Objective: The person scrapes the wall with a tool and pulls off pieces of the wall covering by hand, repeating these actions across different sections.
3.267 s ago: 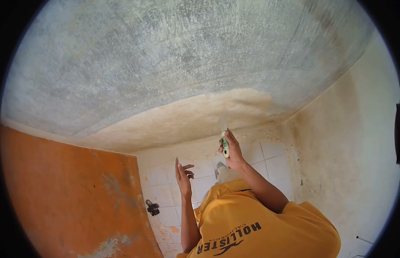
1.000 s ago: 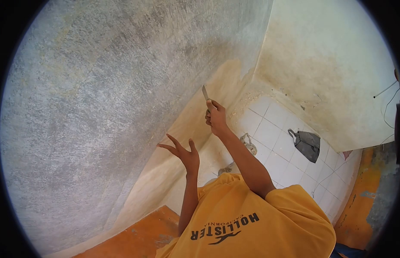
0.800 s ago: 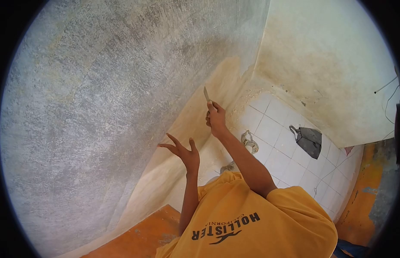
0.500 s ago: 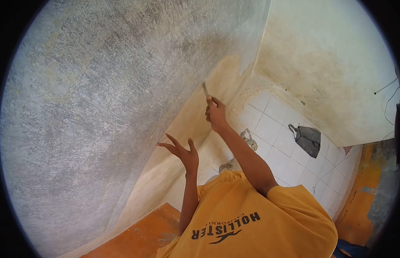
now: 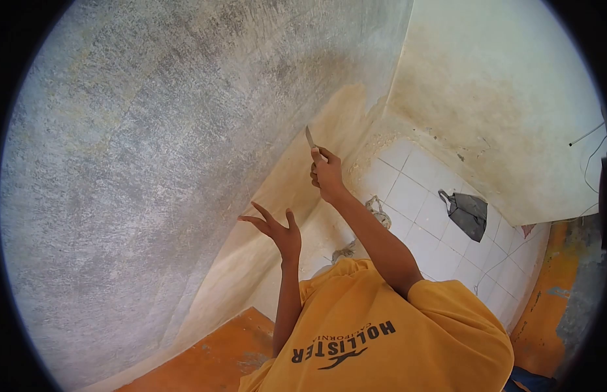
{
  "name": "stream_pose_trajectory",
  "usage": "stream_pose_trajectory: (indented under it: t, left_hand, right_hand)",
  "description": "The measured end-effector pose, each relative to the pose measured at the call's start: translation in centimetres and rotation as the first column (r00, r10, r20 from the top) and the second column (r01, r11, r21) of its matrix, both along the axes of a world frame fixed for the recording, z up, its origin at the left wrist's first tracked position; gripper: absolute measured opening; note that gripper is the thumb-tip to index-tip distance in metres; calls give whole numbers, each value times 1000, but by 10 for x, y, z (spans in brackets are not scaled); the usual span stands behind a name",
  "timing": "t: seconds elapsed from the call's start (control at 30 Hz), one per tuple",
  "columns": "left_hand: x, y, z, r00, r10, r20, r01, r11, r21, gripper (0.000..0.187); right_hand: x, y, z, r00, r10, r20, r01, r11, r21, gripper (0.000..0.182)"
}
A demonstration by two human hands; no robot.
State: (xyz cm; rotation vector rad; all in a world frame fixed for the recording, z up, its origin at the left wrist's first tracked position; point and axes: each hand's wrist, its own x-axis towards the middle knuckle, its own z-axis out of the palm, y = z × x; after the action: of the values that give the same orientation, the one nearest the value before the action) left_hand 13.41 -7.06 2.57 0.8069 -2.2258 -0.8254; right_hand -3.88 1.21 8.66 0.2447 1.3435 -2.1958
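Note:
My right hand (image 5: 327, 178) is closed round the handle of a knife (image 5: 309, 136). Its short blade points up and slightly left, close to the lower edge of a mottled grey wall covering (image 5: 159, 157); whether it touches cannot be told. Lower and to the left, my left hand (image 5: 282, 236) has its fingers spread, with nothing in them. Its fingertips lie at the border between the grey covering and the bare beige wall (image 5: 339, 117), seemingly resting against it.
White floor tiles (image 5: 421, 219) lie to the right, with a dark grey bag-like thing (image 5: 468, 214) on them. A pale wall (image 5: 499, 98) meets the grey one at a corner. Orange surfaces (image 5: 218, 349) show at lower left and far right. A thin cable hangs at right.
The knife has turned a little in my right hand, so more of its blade's flat side shows. My left hand has stayed almost still.

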Motion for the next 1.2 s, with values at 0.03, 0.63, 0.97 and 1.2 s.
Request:
stream_pose_trajectory:
  t: [0.03,0.63,0.97,1.2]
  left_hand:
    - [-1,-1,0,1000,-4,-6,4,1000,-14,94]
    - [15,15,1,999,42,34,-46,991,125,94]
    - [10,14,-8,1000,1,17,-5,978,208,93]
    - [-1,11,-10,999,-13,47,2,974,226,96]
  right_hand:
    - [1,0,-1,1000,-23,4,23,1000,-10,42]
    - [-36,-9,-16,982,-186,-3,186,982,-13,17]
    - [-47,7,-12,998,-54,42,59,988,-142,47]
    - [-47,6,-1,994,-80,76,89,987,-131,46]
